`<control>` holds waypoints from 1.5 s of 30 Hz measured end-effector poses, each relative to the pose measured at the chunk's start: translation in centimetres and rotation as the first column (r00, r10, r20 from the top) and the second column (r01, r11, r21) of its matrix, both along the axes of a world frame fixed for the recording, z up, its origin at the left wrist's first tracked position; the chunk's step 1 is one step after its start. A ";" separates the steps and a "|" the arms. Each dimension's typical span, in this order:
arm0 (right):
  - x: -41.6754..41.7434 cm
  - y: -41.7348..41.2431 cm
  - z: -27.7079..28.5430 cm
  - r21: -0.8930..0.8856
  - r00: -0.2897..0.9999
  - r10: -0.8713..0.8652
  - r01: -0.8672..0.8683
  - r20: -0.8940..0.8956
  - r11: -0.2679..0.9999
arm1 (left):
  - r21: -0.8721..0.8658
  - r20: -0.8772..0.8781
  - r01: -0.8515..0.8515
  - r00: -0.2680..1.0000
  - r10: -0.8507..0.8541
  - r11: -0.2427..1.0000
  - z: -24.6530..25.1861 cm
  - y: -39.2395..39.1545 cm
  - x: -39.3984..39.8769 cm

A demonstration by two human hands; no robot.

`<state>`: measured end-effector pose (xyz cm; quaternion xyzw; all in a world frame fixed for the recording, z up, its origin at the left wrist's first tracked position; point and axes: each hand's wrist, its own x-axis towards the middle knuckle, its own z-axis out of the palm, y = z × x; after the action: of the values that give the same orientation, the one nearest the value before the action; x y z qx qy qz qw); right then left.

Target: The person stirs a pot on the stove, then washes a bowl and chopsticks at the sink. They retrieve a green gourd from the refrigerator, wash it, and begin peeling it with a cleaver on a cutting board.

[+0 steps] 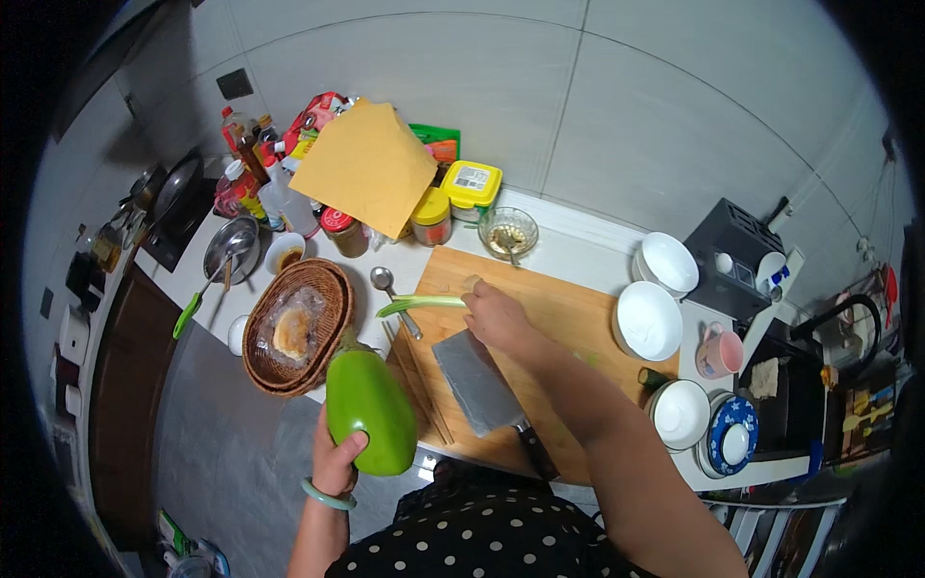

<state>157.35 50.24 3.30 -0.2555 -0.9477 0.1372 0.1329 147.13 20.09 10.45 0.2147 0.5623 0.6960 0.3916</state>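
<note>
My left hand holds a large green eggplant, stem end up, off the front edge of the counter. With my right hand I grip a green onion stalk over the wooden cutting board; its leafy end points left. A cleaver with a dark handle lies flat on the board, just below my right hand. Wooden chopsticks rest along the board's left side. Near the stalk, a metal spoon lies across the board's left edge.
Nested wicker baskets holding a bag-wrapped bread stand left of the board. Behind it are a glass bowl, jars and bottles. White bowls stand on the right, with a pink mug, stacked plates and a sink beyond.
</note>
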 end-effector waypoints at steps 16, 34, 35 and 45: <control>-0.7 4.5 -3.1 -0.015 0.834 -0.202 0.226 -0.513 0.974 | -0.030 0.029 -0.042 0.999 0.043 0.999 -0.7 0.2 0.1; -1.6 -11.9 0.7 -0.249 0.915 0.288 -0.220 0.283 0.943 | -0.038 0.039 -0.074 0.996 0.075 0.997 -2.1 -1.2 -0.4; -2.2 -12.7 -0.3 -0.290 0.921 0.242 -0.153 0.304 0.945 | -0.044 0.033 -0.086 0.996 0.087 0.995 -1.9 -1.2 -0.3; -2.3 -14.6 -1.1 -0.461 0.981 0.013 0.080 0.195 0.884 | -0.047 0.006 0.005 1.000 -0.005 0.999 -2.3 -1.1 -1.3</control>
<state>155.01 35.64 2.17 -0.3082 -0.8907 0.3333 -0.0224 145.81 19.03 8.11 0.2049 0.5769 0.6822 0.3998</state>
